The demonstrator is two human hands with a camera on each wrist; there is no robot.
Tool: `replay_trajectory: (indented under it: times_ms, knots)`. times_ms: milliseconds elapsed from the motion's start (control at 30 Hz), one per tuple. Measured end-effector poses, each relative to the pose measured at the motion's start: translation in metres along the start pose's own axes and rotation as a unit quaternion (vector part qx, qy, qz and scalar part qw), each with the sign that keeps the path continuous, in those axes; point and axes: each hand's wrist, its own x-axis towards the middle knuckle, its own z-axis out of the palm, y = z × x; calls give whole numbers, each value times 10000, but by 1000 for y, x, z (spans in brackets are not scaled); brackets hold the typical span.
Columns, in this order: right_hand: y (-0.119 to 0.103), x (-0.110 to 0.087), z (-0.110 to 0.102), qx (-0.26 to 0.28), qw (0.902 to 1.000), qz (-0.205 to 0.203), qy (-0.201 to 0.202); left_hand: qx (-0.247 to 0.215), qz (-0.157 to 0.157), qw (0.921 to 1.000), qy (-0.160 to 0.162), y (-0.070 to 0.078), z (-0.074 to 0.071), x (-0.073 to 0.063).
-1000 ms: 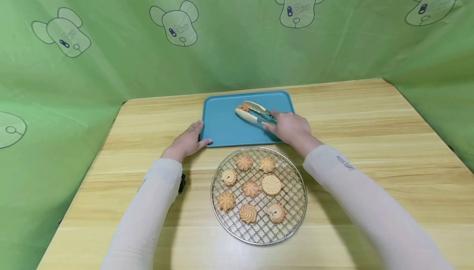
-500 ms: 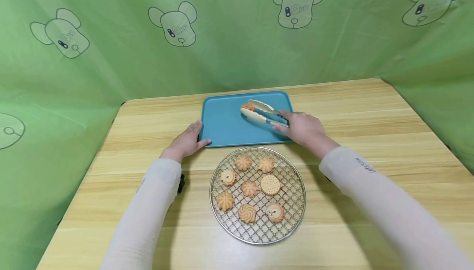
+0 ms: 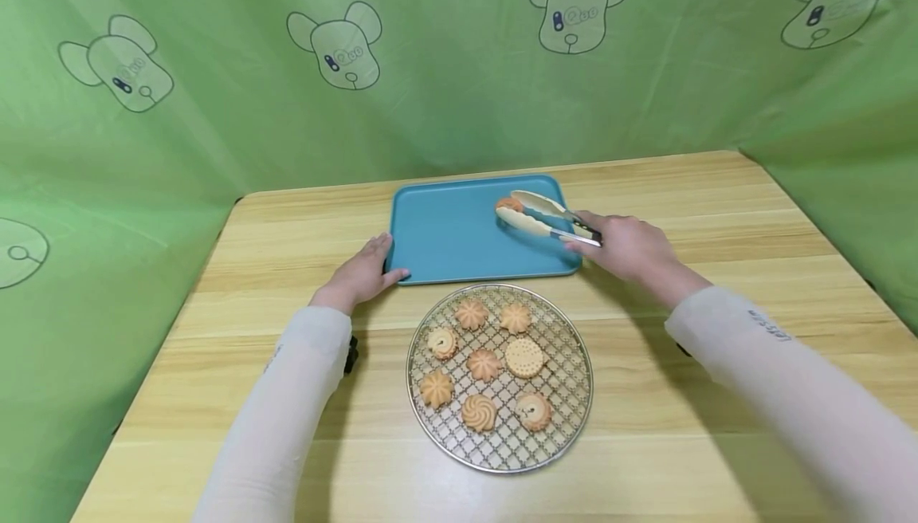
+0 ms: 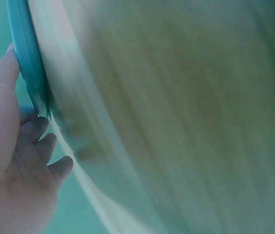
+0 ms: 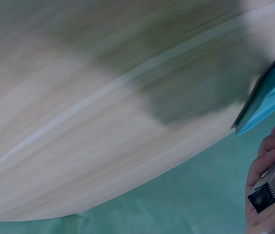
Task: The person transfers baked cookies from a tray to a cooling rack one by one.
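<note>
In the head view, my right hand point(image 3: 633, 248) grips a pair of tongs point(image 3: 539, 214) with cream-coloured tips and metal arms. An orange-brown cookie point(image 3: 508, 204) sits between the tong tips, over the right part of a blue tray point(image 3: 445, 236); whether it touches the tray cannot be told. My left hand point(image 3: 358, 272) rests against the tray's near left corner, thumb at the front edge and fingers along the left side. Its fingers lie beside the rim in the left wrist view. The right wrist view shows fingers point(image 5: 268, 165) wrapped around the tongs' handle end.
A round wire rack point(image 3: 566, 427) holding several cookies stands just in front of the tray on the wooden table point(image 3: 717, 268). Green cloth point(image 3: 445, 108) with mouse-head drawings hangs behind the table and at both sides.
My right hand has moved to the right with the tongs, and the cookie between the tips has travelled along over the tray. My left hand stays at the tray's corner.
</note>
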Motion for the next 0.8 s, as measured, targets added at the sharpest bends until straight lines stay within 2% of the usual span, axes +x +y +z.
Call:
replay_trajectory:
  times_ms: [367, 800]
  knots:
    - [22, -14, -6, -62, 9999, -86, 108, -132, 94, 9999, 35, 1, -2, -3]
    - [40, -37, -12, -155, 9996, -185, 168, -4, -21, 10000, -2, -1, 0, 1]
